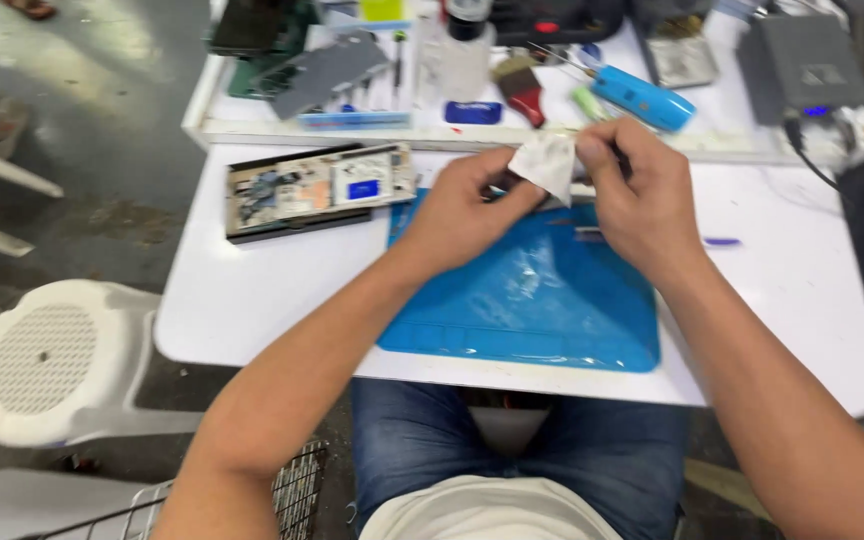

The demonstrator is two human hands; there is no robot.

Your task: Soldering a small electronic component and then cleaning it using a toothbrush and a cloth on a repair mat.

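Both my hands meet over the far edge of a blue work mat [532, 310] on a white table [252, 290]. My left hand [467, 210] and my right hand [637, 195] pinch a small white cloth [549, 163] between them. The cloth is wrapped around something dark and thin that I cannot make out. An opened phone [317, 190] with its circuit boards showing lies to the left of the mat.
A white tray [214, 115] at the back holds a blue handheld tool [644, 98], a red-handled brush [522, 88], a grey plate [324, 72], a bottle [465, 50] and screwdrivers. A grey box [812, 65] stands back right. A white plastic stool [52, 360] is at left.
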